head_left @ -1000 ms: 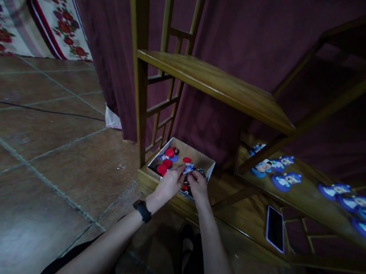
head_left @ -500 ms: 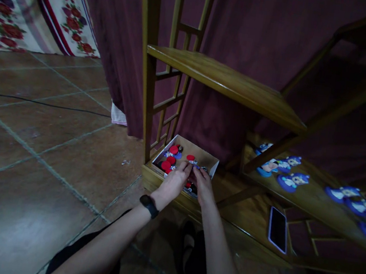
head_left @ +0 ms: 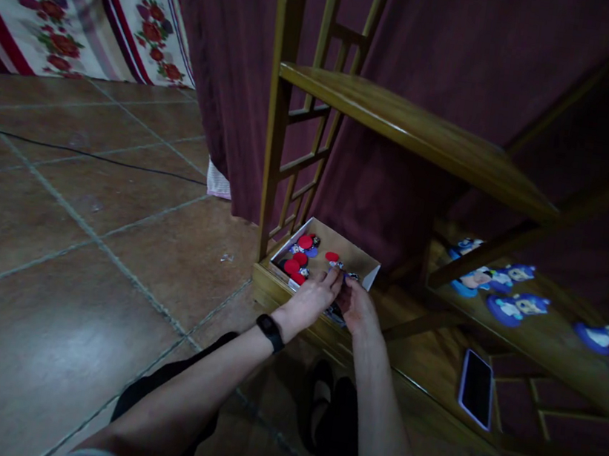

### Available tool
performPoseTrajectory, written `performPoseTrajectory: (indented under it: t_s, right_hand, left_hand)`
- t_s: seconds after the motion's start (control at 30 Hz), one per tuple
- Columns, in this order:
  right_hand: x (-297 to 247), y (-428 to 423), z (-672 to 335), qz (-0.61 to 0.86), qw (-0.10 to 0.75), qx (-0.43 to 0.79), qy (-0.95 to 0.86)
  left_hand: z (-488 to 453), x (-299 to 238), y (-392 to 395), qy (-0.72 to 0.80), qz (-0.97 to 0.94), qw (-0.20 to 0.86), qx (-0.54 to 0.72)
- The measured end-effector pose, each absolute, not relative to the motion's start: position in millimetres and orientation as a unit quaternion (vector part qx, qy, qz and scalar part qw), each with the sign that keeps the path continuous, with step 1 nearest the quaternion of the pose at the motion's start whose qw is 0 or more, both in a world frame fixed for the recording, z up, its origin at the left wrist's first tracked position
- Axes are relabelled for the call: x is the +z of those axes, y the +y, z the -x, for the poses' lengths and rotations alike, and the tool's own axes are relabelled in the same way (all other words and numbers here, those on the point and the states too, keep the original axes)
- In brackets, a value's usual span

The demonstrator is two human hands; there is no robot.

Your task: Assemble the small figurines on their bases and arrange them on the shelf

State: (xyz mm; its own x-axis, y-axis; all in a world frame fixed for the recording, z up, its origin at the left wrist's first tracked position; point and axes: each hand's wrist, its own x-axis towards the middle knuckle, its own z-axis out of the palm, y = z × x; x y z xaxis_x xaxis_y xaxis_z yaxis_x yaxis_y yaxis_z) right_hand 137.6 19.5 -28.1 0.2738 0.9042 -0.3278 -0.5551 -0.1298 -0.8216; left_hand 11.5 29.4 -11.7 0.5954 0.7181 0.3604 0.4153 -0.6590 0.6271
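Note:
A shallow white-edged cardboard box point(head_left: 351, 249) sits on the low wooden shelf, holding several small figurines with round red, black or blue-purple bases. One red disc-like base point(head_left: 331, 256) lies near the middle of the box. My left hand point(head_left: 316, 295) reaches over the front of the box, its fingers bent together. Close beside it, my right hand point(head_left: 355, 303) has curled fingers that meet the left fingertips. Between the two sets of fingertips is something small and dark bluish, mostly hidden. The hands cover the front right part of the box.
A wooden rack's upper board point(head_left: 408, 126) juts out above the box. Blue-and-white figurines point(head_left: 518, 308) lie on the shelf at right. A phone point(head_left: 477, 389) rests on the lower board. A black cable point(head_left: 79, 151) crosses the tiled floor.
The view has shifted, so the rack and box appear further right. My hands remain at the box front; the right hand has turned and its fingers are more curled.

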Motion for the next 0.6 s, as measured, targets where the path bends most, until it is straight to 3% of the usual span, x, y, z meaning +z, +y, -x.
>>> performPoseTrajectory:
  t_s: [0.33,0.43,0.6]
  right_hand:
    - [-20.4,19.2,-138.6,0.459,0.635,0.616,-0.079]
    - [-21.2,19.6,-136.7,0.465,0.638,0.609,-0.076]
    - [-24.6,21.0,-130.9,0.487,0.657,0.553,-0.159]
  left_hand:
    - [-14.3,-13.9,31.2,0.331,-0.919,0.068,0.206]
    - [-12.2,-15.8,34.0,0.348,-0.899,0.119,0.239]
    - [-11.9,-21.2,50.5,0.368,-0.789,0.322,0.372]
